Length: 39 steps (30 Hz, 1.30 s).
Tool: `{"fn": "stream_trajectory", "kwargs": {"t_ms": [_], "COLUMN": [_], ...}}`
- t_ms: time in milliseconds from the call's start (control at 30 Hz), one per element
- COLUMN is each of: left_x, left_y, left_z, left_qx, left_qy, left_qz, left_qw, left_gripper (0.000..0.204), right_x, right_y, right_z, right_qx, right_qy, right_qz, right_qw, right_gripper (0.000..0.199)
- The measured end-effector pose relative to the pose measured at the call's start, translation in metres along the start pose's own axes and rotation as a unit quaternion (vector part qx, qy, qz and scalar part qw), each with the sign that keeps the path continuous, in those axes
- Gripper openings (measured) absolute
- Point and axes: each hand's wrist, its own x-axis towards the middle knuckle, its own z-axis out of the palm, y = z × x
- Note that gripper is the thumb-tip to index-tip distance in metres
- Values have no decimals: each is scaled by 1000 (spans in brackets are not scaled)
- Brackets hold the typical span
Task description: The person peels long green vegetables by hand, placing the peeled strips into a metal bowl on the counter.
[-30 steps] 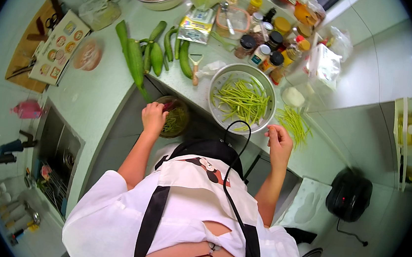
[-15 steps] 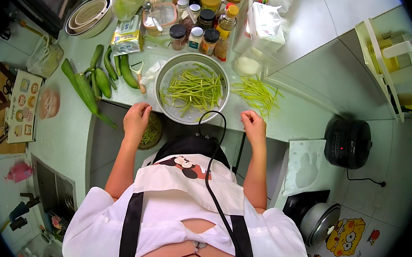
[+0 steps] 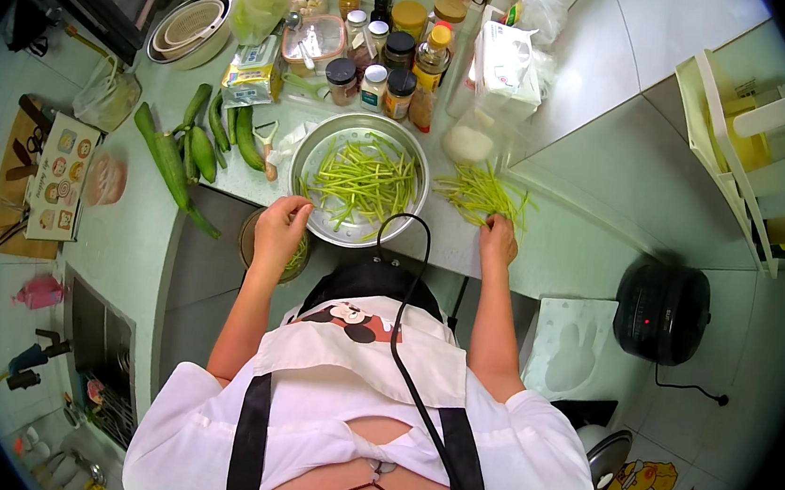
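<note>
A round metal pan stands on the counter, holding a heap of thin green vegetable stems. To its right, a looser pile of the same stems lies directly on the countertop. My right hand is at the near edge of that pile, fingertips closed on the stem ends. By the pan's lower left rim is my left hand, thumb and fingers pinched together; anything between them is too small to make out. Below the counter edge, partly behind my left forearm, a round bin contains green scraps.
Several long green gourds and a peeler lie left of the pan. Jars and bottles crowd the back, beside a tissue pack. A black cooker stands at right. A black cable hangs before my apron.
My right hand has moved forward onto the loose stems. My left hand has shifted right, closer to the pan, still pinched. The whole view has turned slightly.
</note>
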Motion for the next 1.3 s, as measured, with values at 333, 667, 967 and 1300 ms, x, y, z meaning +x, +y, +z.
{"fn": "stream_trajectory", "kwargs": {"t_ms": [333,667,967,1300], "left_x": [-5,1,-3,-11], "left_y": [48,108,93,96], "left_z": [15,21,9,1], "left_qx": [-27,30,-43,-359], "left_qy": [4,70,67,-4], "left_qz": [120,275,230,126], "left_qw": [992,958,970,925], "left_gripper": [13,28,22,38], "right_x": [-16,-59,-88,-92], "right_y": [-26,-89,-122,-145], "right_z": [-84,-153,-158,-138], "right_qx": [134,250,322,279], "right_qy": [59,80,61,125], "right_qz": [-139,-278,-358,-466], "right_qw": [979,924,874,830], "right_gripper": [9,13,15,14]}}
